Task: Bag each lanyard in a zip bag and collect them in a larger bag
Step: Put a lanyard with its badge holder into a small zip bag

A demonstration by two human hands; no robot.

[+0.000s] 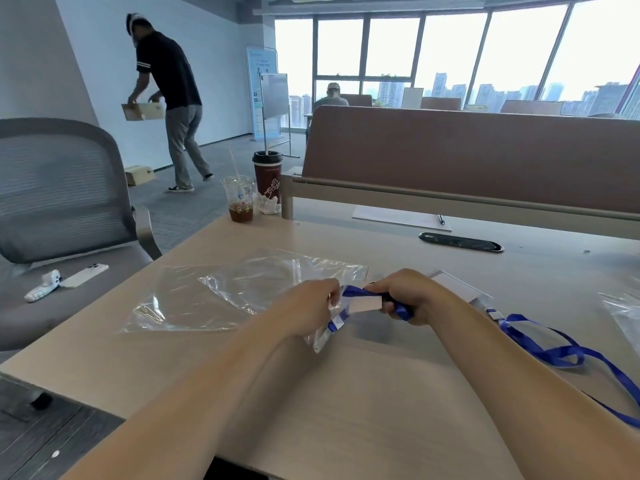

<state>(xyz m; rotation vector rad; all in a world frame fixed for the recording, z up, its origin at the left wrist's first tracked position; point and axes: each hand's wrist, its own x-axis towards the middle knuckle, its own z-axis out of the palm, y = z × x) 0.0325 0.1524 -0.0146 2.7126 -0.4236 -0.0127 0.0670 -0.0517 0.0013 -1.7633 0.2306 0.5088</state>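
My left hand grips a small clear zip bag at its mouth, just above the table. My right hand is closed around a bunched blue lanyard with a card holder, whose end sits in the bag's opening. Flat on the table to the left lies a larger clear bag. A second blue lanyard trails over the table to the right, joined to a clear badge holder behind my right hand.
More clear bags lie at the right edge. Two drink cups stand at the table's far left corner, paper and a pen by the divider. A grey chair on the left holds a phone. A person moves behind.
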